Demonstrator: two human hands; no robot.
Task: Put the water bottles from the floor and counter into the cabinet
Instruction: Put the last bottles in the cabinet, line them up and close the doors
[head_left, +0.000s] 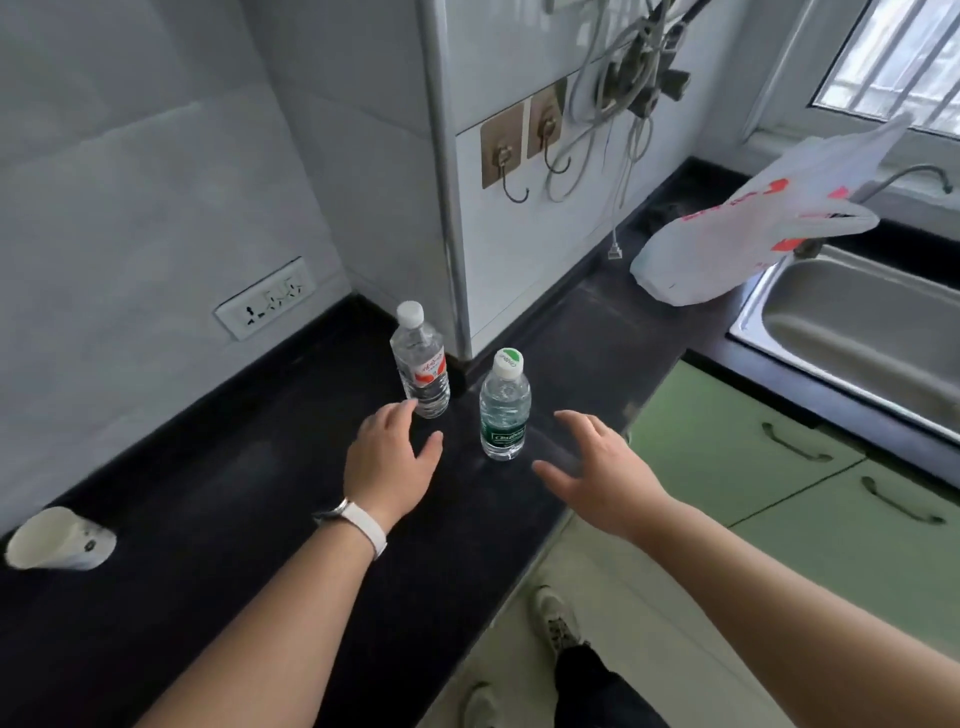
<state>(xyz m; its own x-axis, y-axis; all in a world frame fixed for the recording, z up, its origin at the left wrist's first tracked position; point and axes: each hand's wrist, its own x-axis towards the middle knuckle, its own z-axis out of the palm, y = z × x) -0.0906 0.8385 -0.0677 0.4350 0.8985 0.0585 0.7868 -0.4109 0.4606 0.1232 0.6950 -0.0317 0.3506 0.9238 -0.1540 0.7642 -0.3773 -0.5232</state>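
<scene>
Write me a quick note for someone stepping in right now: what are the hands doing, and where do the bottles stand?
Left hand: open, empty, fingers by the red-label bottle.
Right hand: open, empty, just right of the green-label bottle.
Both bottles stand upright on the black counter, capped.
Done: nothing visibly stored.
Left: grasp both, move them into a cabinet; the green cabinet doors are shut. No floor bottles in view.

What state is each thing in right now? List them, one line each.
Red-label bottle: upright on the counter, capped, left fingertips at its base.
Green-label bottle: upright, capped, untouched.
Left hand: open, holds nothing.
Right hand: open, holds nothing, beside the green-label bottle.
Cabinet doors: shut.
Plastic bag: slumped by the sink.
White cup: lying on its side.
</scene>
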